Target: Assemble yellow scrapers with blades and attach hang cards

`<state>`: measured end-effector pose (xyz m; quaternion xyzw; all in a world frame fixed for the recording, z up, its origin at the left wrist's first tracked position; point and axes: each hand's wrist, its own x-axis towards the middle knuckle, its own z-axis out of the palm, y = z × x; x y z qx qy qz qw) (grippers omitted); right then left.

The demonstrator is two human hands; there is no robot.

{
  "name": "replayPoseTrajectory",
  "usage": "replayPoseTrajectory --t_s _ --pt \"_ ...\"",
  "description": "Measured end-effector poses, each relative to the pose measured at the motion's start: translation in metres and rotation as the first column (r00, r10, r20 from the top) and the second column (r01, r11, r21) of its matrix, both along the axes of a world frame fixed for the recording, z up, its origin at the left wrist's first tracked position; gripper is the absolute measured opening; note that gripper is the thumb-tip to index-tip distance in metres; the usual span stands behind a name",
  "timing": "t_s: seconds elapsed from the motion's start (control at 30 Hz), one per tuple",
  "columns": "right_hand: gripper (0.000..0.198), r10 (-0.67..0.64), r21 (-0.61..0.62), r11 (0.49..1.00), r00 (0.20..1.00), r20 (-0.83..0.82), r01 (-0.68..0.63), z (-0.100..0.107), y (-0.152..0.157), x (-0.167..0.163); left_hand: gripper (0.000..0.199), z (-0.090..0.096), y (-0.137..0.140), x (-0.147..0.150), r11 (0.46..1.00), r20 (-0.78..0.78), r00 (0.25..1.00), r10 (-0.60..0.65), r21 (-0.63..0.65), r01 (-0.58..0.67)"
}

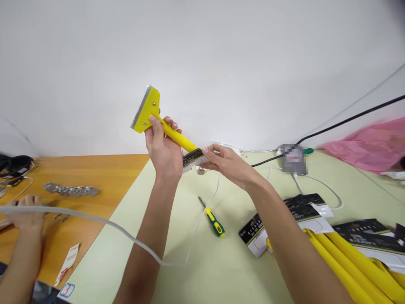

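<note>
A yellow scraper (146, 110) with a metal blade edge is held up in front of the wall, its head tilted to the upper left. My left hand (164, 147) is closed round its neck, thumb on the yellow head. At the handle's lower end, my right hand (226, 162) pinches a black-and-white card label (193, 158) that sits against the handle. Below them on the pale table lies a screwdriver (215, 221) with a green and yellow handle.
Yellow scraper handles (351, 261) and black-and-white cards (367, 236) lie at the lower right. A white cable (126, 234) crosses the front. A grey box (294, 159) and a pink bag (370, 143) stand behind. Another person's hand (27, 215) rests on the orange table (104, 169) at left.
</note>
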<state>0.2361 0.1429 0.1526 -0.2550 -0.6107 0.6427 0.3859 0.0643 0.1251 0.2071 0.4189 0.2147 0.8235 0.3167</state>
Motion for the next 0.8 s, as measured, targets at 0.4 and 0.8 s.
replayPoseTrajectory --t_s 0.4,0.8 --pt "0.040 -0.038 0.315 0.925 0.776 0.630 -0.211 -0.032 -0.001 -0.018 0.019 0.016 -0.020 -0.015 0.998 -0.001 0.998 -0.055 -0.025 0.055" --pt "0.055 -0.219 0.377 0.856 0.412 0.884 -0.354 -0.089 0.014 -0.043 0.018 0.037 -0.037 -0.051 0.987 0.018 0.988 -0.153 -0.035 0.154"
